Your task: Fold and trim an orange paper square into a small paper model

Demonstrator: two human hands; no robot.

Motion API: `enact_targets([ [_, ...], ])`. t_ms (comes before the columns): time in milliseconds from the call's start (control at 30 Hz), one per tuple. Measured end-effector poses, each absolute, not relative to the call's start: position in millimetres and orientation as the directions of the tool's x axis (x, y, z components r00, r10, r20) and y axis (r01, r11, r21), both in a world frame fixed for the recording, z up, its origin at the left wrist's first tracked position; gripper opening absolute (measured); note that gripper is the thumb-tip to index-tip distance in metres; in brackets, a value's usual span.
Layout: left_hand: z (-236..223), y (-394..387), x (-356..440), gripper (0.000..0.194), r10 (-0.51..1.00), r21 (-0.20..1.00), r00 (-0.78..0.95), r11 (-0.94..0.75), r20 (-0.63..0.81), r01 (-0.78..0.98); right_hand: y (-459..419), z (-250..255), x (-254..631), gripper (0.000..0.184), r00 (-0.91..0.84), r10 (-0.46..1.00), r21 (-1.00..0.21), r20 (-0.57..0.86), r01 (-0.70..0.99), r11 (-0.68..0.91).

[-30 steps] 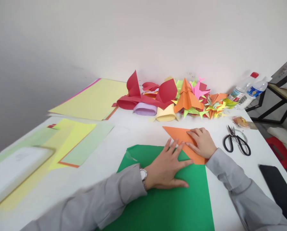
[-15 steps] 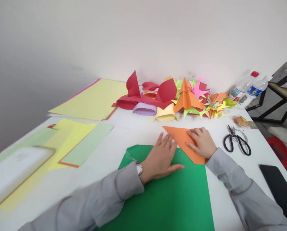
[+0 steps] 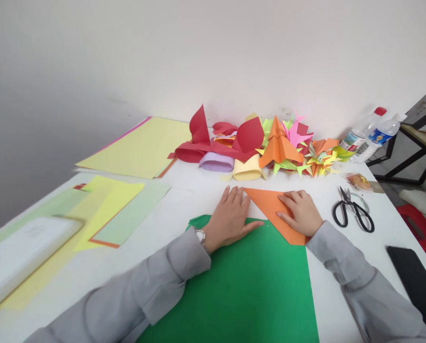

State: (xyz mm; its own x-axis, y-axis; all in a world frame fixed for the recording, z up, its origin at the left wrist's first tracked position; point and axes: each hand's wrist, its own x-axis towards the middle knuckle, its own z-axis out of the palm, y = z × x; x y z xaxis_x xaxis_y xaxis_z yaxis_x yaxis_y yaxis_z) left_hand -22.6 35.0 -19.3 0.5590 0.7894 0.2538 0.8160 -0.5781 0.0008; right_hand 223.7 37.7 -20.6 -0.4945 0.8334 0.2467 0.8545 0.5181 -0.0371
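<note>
An orange paper folded into a triangle (image 3: 270, 205) lies on the white table, its near part overlapping a large green sheet (image 3: 248, 290). My left hand (image 3: 229, 219) lies flat with fingers stretched out, at the triangle's left edge and partly on the green sheet. My right hand (image 3: 302, 212) rests on the triangle's right side, fingers loosely curled and pressing the paper down. Both arms wear grey sleeves; a watch shows on my left wrist.
A heap of folded paper shapes (image 3: 263, 145) lies against the wall. Yellow and pale green sheets (image 3: 120, 209) lie at left, with a white object (image 3: 23, 252) on them. Black scissors (image 3: 354, 214), two plastic bottles (image 3: 368, 133) and a dark phone (image 3: 413, 276) are at right.
My left hand has slid away from me and to the left along the triangle's edge, off most of the orange paper. My right hand has stayed in place.
</note>
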Motion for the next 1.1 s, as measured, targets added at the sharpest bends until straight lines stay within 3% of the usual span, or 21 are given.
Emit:
enact_targets([
  [300, -16.6, 36.0, -23.0, 0.080, 0.796, -0.060, 0.542, -0.548, 0.269, 0.834, 37.8, -21.0, 223.5, 0.053, -0.491, 0.837, -0.043, 0.242, 0.856, 0.515],
  [700, -14.5, 36.7, -21.5, 0.064, 0.822, 0.030, 0.491, -0.520, 0.289, 0.854, 38.3, -21.1, 223.8, 0.052, -0.499, 0.831, -0.039, 0.247, 0.852, 0.523],
  [1100, -15.5, 38.1, -23.8, 0.067, 0.825, -0.007, 0.488, -0.507, 0.285, 0.862, 34.4, -21.7, 223.2, 0.046, -0.472, 0.825, -0.026, 0.311, 0.863, 0.504],
])
